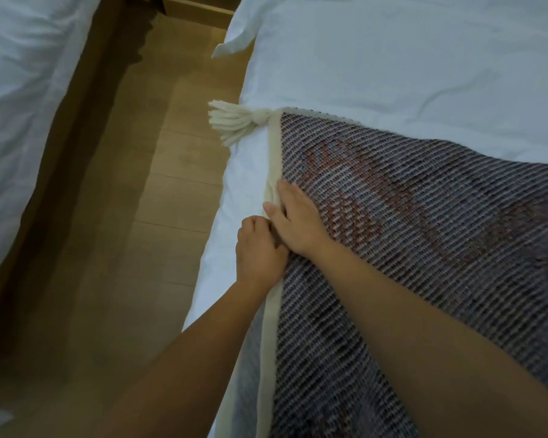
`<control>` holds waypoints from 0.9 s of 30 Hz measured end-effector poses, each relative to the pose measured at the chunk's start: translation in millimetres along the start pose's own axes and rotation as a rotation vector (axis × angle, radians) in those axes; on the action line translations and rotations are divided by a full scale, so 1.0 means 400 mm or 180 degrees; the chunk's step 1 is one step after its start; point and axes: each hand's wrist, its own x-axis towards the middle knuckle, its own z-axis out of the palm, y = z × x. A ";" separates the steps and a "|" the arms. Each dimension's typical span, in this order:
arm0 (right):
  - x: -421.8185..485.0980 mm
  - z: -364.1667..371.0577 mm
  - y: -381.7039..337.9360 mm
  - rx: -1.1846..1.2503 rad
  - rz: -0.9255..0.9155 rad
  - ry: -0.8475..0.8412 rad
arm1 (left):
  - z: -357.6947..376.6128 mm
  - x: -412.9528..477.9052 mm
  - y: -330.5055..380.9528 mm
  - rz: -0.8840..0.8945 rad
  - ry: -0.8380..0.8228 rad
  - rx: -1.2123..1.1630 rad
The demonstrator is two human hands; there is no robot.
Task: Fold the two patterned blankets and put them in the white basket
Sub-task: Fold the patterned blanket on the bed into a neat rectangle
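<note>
Patterned blanket — a dark, diagonally ribbed weave with faint red and blue motifs — lies spread flat on the white sheet of the bed. It sits along the bed's left side, reaching from the bottom of the view to roughly mid-frame. A cream border runs along its left edge and ends at the far corner in a cream tassel, which overhangs the edge of the mattress. Left grip: fingers curled, pinching the cream border at the blanket's edge. Right grip: not closed; fingers extended and resting flat on the weave just inside the border, thumb on the border beside the left grip. The two grips touch. A wooden floor separates this bed from a second white-sheeted bed at left.
</note>
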 end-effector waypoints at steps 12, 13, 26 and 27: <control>-0.518 0.221 -0.017 -0.0793 0.0575 0.0077 | -0.014 -0.210 -0.088 -0.0474 -0.0029 -0.0314; -0.512 0.231 -0.028 -0.0813 0.0744 0.0064 | -0.017 -0.222 -0.092 -0.0470 -0.0112 -0.0167; -0.429 0.285 -0.174 -0.0572 0.1078 -0.0425 | -0.095 -0.209 -0.158 -0.0687 -0.0299 -0.0634; -0.426 0.292 -0.189 -0.0282 0.1060 -0.0415 | -0.100 -0.206 -0.166 -0.0788 -0.0330 -0.0741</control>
